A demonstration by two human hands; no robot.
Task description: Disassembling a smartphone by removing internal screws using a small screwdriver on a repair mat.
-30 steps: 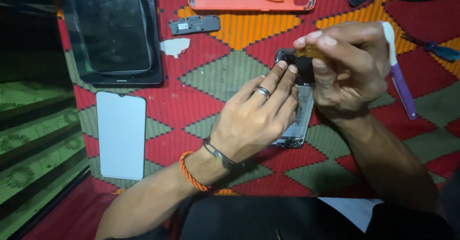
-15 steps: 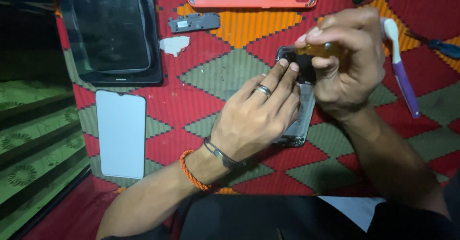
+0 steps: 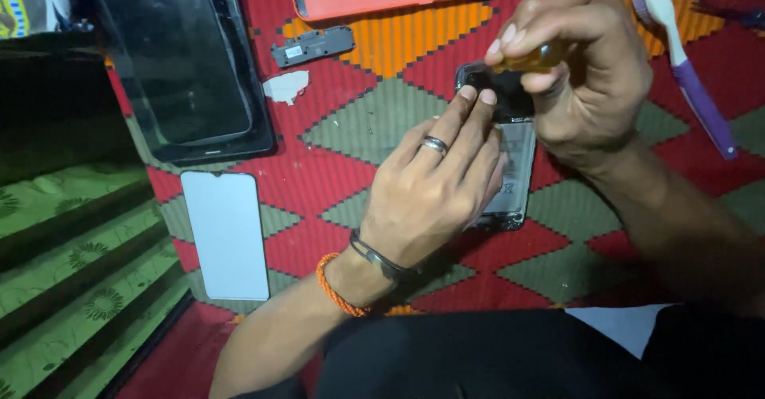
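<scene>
From the head camera I see my left hand [image 3: 434, 200] pressed flat on the open phone [image 3: 510, 156] in the middle of the red mat [image 3: 335, 176]. My right hand [image 3: 586, 80] pinches a small yellow screwdriver [image 3: 530, 58] over the phone's far end. I think the phone is light, thin and easy to break, so I would hold it by its edges.

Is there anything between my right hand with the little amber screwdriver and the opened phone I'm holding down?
Nothing visible. The right hand holds the amber-handled screwdriver right over the top of the opened black phone body. The left hand lies flat on the phone beside it, fingertips just left of the tool.
</scene>
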